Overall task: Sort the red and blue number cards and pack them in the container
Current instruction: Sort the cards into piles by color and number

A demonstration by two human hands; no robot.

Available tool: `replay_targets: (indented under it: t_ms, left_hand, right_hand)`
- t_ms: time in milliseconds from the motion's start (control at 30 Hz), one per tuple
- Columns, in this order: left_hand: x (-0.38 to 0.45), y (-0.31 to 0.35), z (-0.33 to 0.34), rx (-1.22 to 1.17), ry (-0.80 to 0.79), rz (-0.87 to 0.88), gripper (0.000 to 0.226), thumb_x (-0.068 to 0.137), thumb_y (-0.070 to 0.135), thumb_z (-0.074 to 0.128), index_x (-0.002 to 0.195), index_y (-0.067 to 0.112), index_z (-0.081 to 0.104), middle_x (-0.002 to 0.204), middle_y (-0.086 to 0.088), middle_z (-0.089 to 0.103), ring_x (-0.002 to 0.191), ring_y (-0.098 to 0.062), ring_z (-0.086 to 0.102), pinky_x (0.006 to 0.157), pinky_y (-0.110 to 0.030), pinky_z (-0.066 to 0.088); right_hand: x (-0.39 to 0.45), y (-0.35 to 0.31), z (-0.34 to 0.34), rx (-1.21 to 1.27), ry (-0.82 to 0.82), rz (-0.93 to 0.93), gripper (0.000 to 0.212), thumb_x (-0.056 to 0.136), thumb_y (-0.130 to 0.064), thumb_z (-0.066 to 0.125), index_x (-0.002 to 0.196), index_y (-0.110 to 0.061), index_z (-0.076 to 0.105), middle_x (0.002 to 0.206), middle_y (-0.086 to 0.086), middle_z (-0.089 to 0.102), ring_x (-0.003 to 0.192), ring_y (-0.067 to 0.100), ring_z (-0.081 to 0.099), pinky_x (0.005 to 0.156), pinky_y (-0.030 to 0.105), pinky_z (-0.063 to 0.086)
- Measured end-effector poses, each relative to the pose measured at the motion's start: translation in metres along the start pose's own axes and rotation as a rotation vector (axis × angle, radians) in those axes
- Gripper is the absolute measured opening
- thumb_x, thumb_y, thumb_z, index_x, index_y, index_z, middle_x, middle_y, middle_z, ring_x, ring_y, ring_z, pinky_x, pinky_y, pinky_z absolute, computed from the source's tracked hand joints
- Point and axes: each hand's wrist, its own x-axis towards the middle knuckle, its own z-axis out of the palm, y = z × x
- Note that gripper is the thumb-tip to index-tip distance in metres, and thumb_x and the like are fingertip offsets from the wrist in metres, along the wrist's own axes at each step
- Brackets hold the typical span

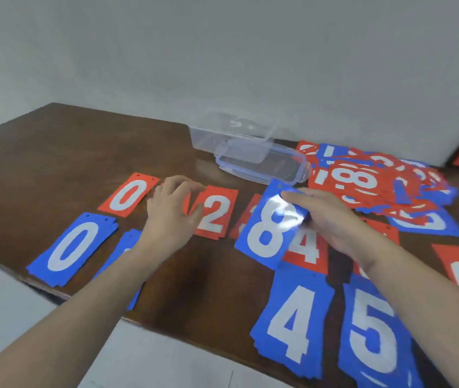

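Nearest the camera, blue 4 stack and blue 5 stack sit sorted at the table edge, blue 0 stack at left. Mid-table: right hand pinches a blue 8 card above the red 4 stack; left hand hovers with fingers relaxed, gripping nothing, near the red 2 stack and red 0 stack. Farther back, unsorted pile (sizeable) remains beside the clear container, which looks empty. Judgement: sorting partway done, packing not begun.
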Motion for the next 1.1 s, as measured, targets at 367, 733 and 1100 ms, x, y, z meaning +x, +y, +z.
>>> replay_targets:
  t_ms: [367,733,1100]
  left_hand:
    - [0.016,0.159,0.131,-0.205,-0.361,0.341,0.027,0.088,0.027,0.067,0.115,0.031,0.066,0.130,0.006,0.051,0.126,-0.022,0.050,0.104,-0.059,0.041]
    - [-0.024,0.301,0.224,-0.304,-0.604,0.602,0.026,0.089,0.028,0.065,0.115,0.030,0.067,0.126,0.013,0.045,0.128,-0.015,0.044,0.109,-0.044,0.029]
    - [-0.062,0.383,0.284,-0.292,-0.707,0.675,0.029,0.090,0.018,0.070,0.113,0.035,0.066,0.124,0.018,0.040,0.126,-0.015,0.044,0.103,-0.036,0.024]
  right_hand:
    - [-0.123,0.035,-0.184,0.180,0.439,0.025,0.014,0.086,-0.021,0.076,0.099,-0.018,0.072,0.094,0.009,0.078,0.078,0.023,0.075,0.069,0.034,0.060]
    - [-0.257,0.094,-0.297,0.075,0.818,0.106,0.016,0.100,-0.018,0.056,0.111,-0.026,0.066,0.105,0.010,0.075,0.092,0.027,0.073,0.087,0.051,0.057]
    - [-0.330,0.131,-0.385,-0.016,0.879,0.178,0.036,0.091,-0.002,0.065,0.114,-0.025,0.048,0.094,0.015,0.061,0.072,0.024,0.061,0.066,0.039,0.048]
